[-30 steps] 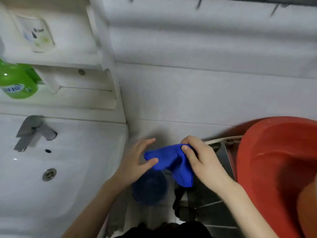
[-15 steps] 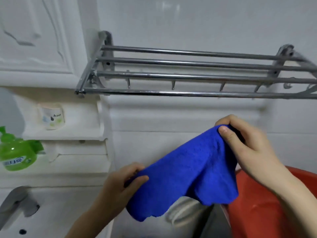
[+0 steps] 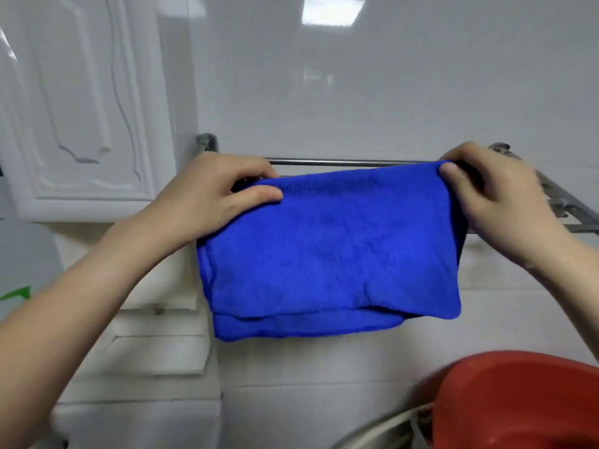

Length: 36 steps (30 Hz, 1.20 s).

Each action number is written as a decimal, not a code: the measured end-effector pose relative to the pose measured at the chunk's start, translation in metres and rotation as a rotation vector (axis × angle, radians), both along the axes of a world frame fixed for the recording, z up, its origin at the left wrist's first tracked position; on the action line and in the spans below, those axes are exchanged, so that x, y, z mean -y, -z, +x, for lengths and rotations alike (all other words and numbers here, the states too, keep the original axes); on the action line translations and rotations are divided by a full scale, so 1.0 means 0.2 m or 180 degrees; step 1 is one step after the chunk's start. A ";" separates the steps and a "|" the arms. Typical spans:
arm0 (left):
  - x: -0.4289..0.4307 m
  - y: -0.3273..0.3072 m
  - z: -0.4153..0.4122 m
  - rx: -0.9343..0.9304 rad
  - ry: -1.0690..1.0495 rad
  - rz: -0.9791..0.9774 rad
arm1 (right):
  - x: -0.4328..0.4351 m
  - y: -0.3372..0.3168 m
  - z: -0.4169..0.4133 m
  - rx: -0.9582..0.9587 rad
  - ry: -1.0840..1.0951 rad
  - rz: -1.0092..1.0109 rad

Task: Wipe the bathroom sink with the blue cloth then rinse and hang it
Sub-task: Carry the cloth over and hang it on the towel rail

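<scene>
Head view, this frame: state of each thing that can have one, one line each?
blue cloth: folded double, draped at the rack's front, both top corners pinched.
left hand: closed on the cloth's left corner.
right hand: closed on its right corner.
towel rack: bare behind the cloth.
red basin: contents out of view.

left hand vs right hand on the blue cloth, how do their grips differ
The left hand pinches the blue cloth at its upper left corner, thumb lying flat across the front; the right hand takes the upper right corner, with only the thumb tip showing on the fabric. The left hand sits slightly lower than the right. Both are closed on the folded top edge, holding it at the metal towel rack.
</scene>
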<state>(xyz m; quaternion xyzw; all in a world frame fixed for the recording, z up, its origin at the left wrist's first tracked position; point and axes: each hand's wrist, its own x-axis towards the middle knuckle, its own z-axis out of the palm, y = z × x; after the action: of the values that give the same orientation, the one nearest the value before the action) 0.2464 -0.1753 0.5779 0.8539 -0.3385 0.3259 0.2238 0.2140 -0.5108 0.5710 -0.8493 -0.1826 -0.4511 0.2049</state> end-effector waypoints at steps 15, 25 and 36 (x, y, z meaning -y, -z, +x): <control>0.03 0.09 0.07 0.0087 -0.0170 0.0394 | 0.01 0.12 0.10 -0.0596 -0.0606 -0.0792; -0.03 0.06 0.09 -0.0474 -0.0078 -0.0165 | 0.01 0.12 0.14 -0.0560 -0.0563 -0.0623; -0.05 0.09 -0.02 -0.0793 -0.0119 0.0061 | -0.01 0.05 0.10 -0.1498 -0.0987 -0.0684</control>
<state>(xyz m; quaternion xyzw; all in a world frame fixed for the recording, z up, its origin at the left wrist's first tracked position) 0.2426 -0.1652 0.5594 0.8960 -0.2952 0.2182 0.2498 0.2340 -0.5095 0.5607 -0.9092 -0.3043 -0.1833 0.2170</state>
